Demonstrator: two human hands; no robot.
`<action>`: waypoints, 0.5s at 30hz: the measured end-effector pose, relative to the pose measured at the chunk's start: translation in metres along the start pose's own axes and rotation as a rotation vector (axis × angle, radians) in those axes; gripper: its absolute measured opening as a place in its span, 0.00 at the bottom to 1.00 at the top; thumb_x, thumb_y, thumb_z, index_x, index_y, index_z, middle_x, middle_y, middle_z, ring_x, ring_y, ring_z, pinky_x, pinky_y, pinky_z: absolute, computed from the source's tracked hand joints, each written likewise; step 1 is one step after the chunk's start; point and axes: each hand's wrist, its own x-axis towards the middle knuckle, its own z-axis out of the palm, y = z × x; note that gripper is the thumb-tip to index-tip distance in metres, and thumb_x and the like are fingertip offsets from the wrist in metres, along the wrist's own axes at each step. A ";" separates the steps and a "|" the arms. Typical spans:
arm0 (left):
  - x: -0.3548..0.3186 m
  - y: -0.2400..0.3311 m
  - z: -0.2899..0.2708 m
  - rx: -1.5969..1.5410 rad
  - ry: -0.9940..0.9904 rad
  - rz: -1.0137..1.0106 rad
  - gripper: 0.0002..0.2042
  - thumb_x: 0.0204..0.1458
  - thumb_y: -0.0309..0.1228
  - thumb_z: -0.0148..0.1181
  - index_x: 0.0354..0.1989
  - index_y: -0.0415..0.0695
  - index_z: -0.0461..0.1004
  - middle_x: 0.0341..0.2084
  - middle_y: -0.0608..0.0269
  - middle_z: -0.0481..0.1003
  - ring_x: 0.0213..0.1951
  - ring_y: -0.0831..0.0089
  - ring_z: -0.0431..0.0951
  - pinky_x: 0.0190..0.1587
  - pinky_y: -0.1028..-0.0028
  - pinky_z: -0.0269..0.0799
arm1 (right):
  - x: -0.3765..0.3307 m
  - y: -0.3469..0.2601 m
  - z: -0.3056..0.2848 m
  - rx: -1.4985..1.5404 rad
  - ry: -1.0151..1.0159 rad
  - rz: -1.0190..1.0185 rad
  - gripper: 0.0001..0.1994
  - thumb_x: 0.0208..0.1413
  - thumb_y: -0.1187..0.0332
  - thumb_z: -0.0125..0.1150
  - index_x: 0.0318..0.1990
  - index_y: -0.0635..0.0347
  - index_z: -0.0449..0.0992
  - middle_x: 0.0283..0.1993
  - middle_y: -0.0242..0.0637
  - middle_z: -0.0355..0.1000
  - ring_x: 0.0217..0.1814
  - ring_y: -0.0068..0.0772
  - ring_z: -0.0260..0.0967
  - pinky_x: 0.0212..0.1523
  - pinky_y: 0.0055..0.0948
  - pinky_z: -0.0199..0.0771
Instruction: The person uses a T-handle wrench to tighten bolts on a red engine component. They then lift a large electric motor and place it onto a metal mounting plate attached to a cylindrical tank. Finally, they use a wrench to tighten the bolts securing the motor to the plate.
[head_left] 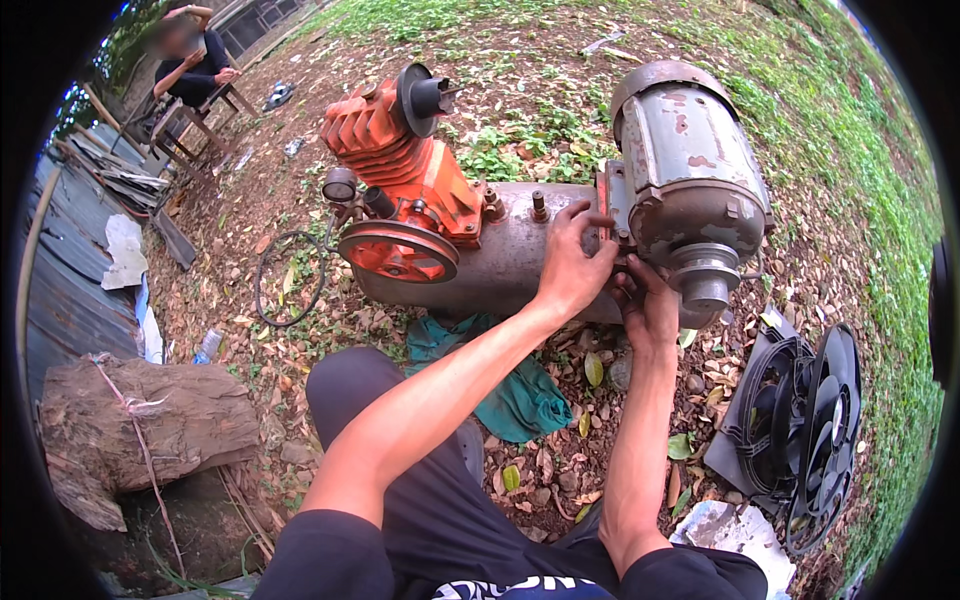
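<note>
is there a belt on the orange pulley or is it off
Off: the orange pulley rim is bare, and a black belt loop lies on the ground beside it.

Soft, even daylight, faint shadows, sharp centre, heavy fisheye bending and black vignette at the rim

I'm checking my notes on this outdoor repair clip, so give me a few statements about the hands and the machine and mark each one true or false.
1. Both hands are at the base of the grey motor. True: the left hand and the right hand meet where it joins the tank.
2. The orange pump sits to the right of the motor. False: it sits to its left.
3. A green cloth lies on the ground under the tank. True.
4. A black fan lies on top of the tank. False: it lies on the ground, to the person's right.
5. A belt joins the orange wheel to the motor. False: no belt is on the wheel.
</note>
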 end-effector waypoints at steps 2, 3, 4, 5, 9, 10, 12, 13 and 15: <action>-0.001 0.000 -0.006 -0.001 -0.080 0.029 0.14 0.46 0.31 0.59 0.43 0.42 0.79 0.61 0.46 0.61 0.65 0.49 0.57 0.67 0.58 0.52 | -0.002 -0.001 0.002 0.002 0.001 0.002 0.09 0.56 0.75 0.59 0.45 0.58 0.73 0.35 0.31 0.75 0.29 0.22 0.71 0.29 0.24 0.74; 0.001 -0.001 -0.007 0.055 -0.091 0.062 0.14 0.47 0.31 0.60 0.43 0.42 0.79 0.61 0.46 0.62 0.65 0.50 0.58 0.66 0.58 0.53 | -0.003 -0.002 0.003 -0.003 0.006 0.002 0.09 0.56 0.75 0.59 0.45 0.58 0.73 0.35 0.31 0.75 0.29 0.22 0.71 0.29 0.23 0.74; 0.004 -0.001 -0.009 0.111 -0.103 0.096 0.13 0.48 0.31 0.60 0.42 0.42 0.79 0.61 0.46 0.63 0.65 0.51 0.59 0.66 0.59 0.55 | -0.004 -0.003 0.005 -0.006 0.010 0.001 0.09 0.56 0.75 0.59 0.45 0.58 0.73 0.35 0.32 0.75 0.29 0.22 0.71 0.29 0.23 0.74; 0.005 -0.001 -0.010 0.168 -0.114 0.130 0.13 0.48 0.31 0.61 0.42 0.42 0.79 0.60 0.45 0.64 0.65 0.52 0.60 0.65 0.59 0.56 | -0.005 -0.003 0.006 -0.010 0.014 0.000 0.10 0.56 0.75 0.59 0.45 0.57 0.73 0.35 0.32 0.75 0.29 0.22 0.71 0.29 0.23 0.74; 0.005 0.013 -0.004 0.185 -0.017 0.139 0.11 0.47 0.33 0.65 0.38 0.42 0.79 0.52 0.48 0.71 0.56 0.53 0.69 0.58 0.61 0.64 | -0.001 -0.003 0.000 0.027 -0.021 0.014 0.12 0.54 0.76 0.59 0.46 0.58 0.72 0.36 0.30 0.74 0.29 0.23 0.71 0.27 0.22 0.72; 0.005 0.014 -0.004 0.209 -0.017 0.141 0.11 0.47 0.33 0.66 0.37 0.42 0.79 0.49 0.50 0.73 0.54 0.53 0.71 0.57 0.61 0.66 | 0.000 0.000 0.000 0.032 -0.024 0.004 0.12 0.54 0.76 0.59 0.46 0.57 0.73 0.36 0.29 0.74 0.29 0.23 0.71 0.27 0.22 0.71; 0.006 0.016 -0.004 0.253 -0.008 0.169 0.10 0.47 0.32 0.66 0.36 0.41 0.80 0.45 0.52 0.75 0.51 0.54 0.73 0.54 0.61 0.68 | 0.002 0.000 -0.004 0.028 -0.027 -0.010 0.12 0.54 0.76 0.59 0.46 0.57 0.73 0.37 0.28 0.73 0.29 0.23 0.71 0.28 0.22 0.71; 0.006 0.016 -0.004 0.276 0.001 0.194 0.09 0.48 0.32 0.65 0.36 0.41 0.80 0.44 0.53 0.75 0.50 0.55 0.74 0.53 0.62 0.68 | 0.001 0.000 -0.003 0.020 -0.028 -0.010 0.12 0.54 0.76 0.59 0.46 0.56 0.73 0.37 0.28 0.73 0.29 0.23 0.71 0.28 0.22 0.71; 0.006 0.015 -0.004 0.292 0.015 0.234 0.09 0.48 0.31 0.65 0.35 0.41 0.80 0.42 0.54 0.76 0.49 0.55 0.74 0.52 0.62 0.69 | -0.001 0.000 0.000 0.012 -0.024 -0.012 0.12 0.54 0.76 0.59 0.46 0.56 0.73 0.37 0.28 0.73 0.29 0.23 0.71 0.27 0.22 0.71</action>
